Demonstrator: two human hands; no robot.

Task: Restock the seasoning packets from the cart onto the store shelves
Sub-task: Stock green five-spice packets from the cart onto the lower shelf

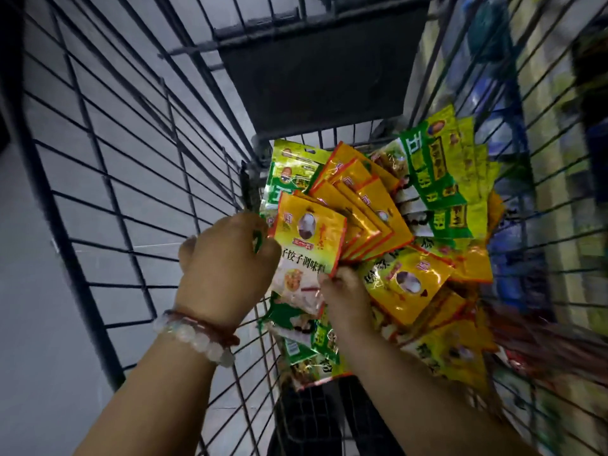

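The wire cart (138, 179) fills the view, its dark mesh walls rising on every side, and blurred store shelves (559, 192) show through the right wall. Heaped on the cart floor lies the stock: a loose pile of seasoning packets (427, 225), green ones along the back and right, orange-yellow ones fanned across the middle and spilling toward the near end.

The step in hand looks like gathering a handful before any shelving begins. To do it well, the person would square up same-colour packets into one tidy stack, edges aligned (foil faces slide on each other, so a fanned bunch may slip), and lift it clear of the mesh wall.

The left hand (227, 264), a bead bracelet (197, 334) on its wrist, has its fingers curled round the left edge of the front orange packet (309, 238), which stands tilted above the pile. The right hand (345, 297) reaches in just beside it, fingertips pinching that same packet's lower right corner; how many more packets sit behind it in either grasp I cannot tell.
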